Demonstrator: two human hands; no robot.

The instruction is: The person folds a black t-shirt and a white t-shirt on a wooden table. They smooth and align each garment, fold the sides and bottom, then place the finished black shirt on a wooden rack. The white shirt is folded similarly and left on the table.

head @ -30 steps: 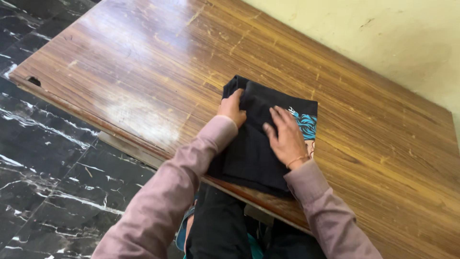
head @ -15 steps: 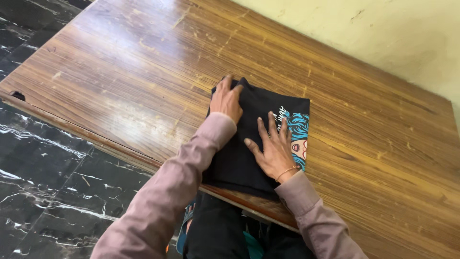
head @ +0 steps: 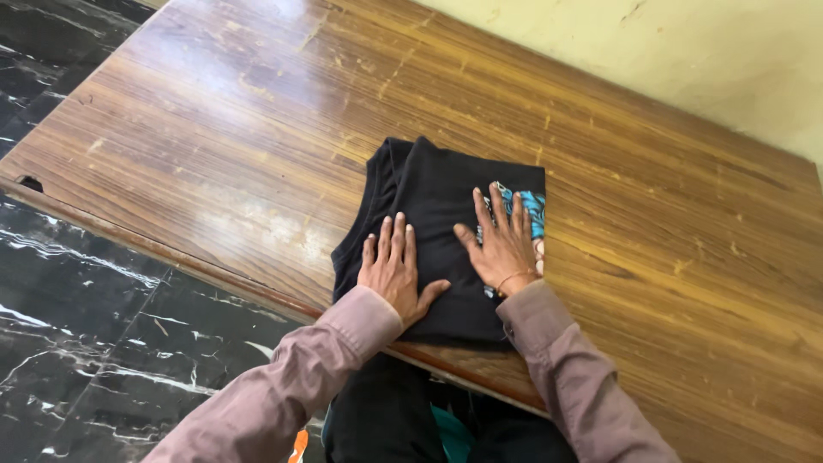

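A folded black garment with a blue printed picture lies on the near edge of a wooden table. My left hand rests flat on its near left part, fingers spread and pointing away. Beside it, my right hand lies flat on the garment's right side and partly covers the blue print. Neither hand grips the cloth. Both arms wear dusty pink sleeves.
The scratched table runs up to a pale yellow wall at the back right. Black marble floor lies to the left and below the table edge. Dark trousers and a teal cloth show under the near edge.
My left hand let go of the garment's far left corner and slid back to press flat on the near part. The right hand moved slightly up onto the print. The garment lies flatter.
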